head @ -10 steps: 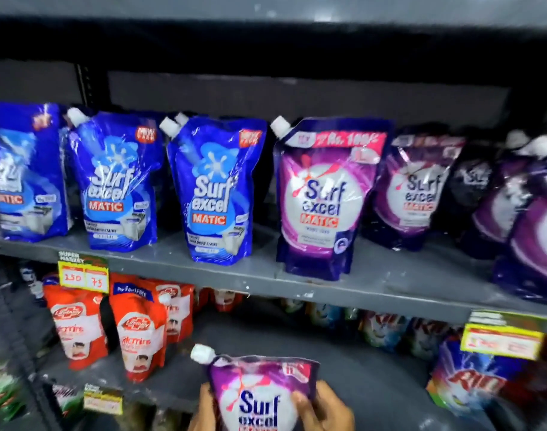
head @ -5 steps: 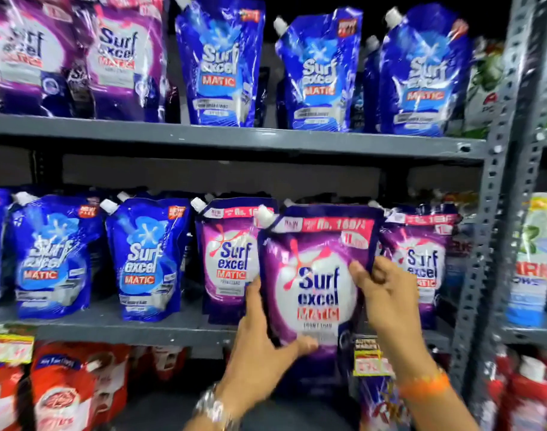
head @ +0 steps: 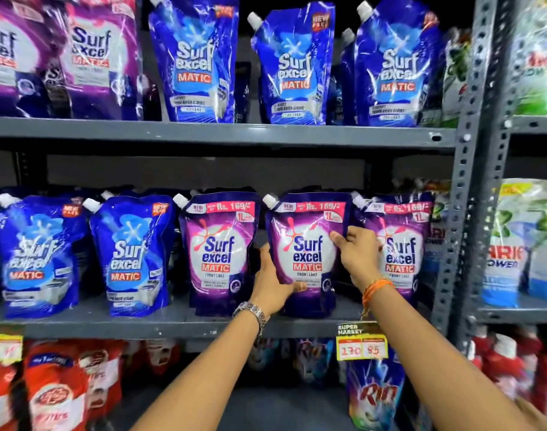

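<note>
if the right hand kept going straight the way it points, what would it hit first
The purple Surf Excel pouch it now pinches: the right hand points up and left into that pouch's right edge. What stands behind it on the shelf is hidden.

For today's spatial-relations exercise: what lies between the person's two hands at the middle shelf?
A purple Surf Excel Matic pouch, upright; the left hand grips its lower left edge, the right hand its right edge. The head view shows this.
</note>
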`<control>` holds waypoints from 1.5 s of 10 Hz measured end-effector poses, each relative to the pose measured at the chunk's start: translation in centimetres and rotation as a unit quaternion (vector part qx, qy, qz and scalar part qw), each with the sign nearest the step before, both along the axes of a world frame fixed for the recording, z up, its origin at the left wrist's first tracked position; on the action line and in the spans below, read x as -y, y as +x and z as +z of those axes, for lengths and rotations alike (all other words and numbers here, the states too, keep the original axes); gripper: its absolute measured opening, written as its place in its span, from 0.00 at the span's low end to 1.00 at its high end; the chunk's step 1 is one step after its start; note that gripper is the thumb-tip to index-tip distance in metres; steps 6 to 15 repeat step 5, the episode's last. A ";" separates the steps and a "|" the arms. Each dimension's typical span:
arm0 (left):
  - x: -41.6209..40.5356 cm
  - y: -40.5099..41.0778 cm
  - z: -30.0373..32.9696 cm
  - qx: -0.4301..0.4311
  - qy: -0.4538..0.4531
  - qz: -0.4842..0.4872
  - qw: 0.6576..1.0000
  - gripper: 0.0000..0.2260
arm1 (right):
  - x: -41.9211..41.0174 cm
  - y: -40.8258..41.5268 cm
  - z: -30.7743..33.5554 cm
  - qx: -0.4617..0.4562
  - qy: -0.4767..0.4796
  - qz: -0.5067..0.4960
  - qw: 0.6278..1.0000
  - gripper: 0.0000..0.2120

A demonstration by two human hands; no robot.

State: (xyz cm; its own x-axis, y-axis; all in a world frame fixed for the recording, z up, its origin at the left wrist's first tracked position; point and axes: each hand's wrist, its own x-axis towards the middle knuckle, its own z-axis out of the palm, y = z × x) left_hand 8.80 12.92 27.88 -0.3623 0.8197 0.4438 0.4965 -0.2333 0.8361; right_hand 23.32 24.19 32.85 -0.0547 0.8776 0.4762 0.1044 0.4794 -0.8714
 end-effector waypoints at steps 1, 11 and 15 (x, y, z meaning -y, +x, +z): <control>-0.2 0.1 -0.1 -0.004 0.001 0.001 1.000 0.50 | -0.5 -0.1 -0.1 -0.011 -0.013 0.001 1.000 0.12; 3.2 -0.2 -0.5 -0.086 0.032 0.036 0.995 0.53 | 9.4 5.5 1.2 -0.109 0.076 -0.029 0.991 0.19; 3.2 -0.2 -0.5 -0.086 0.032 0.036 0.995 0.53 | 9.4 5.5 1.2 -0.109 0.076 -0.029 0.991 0.19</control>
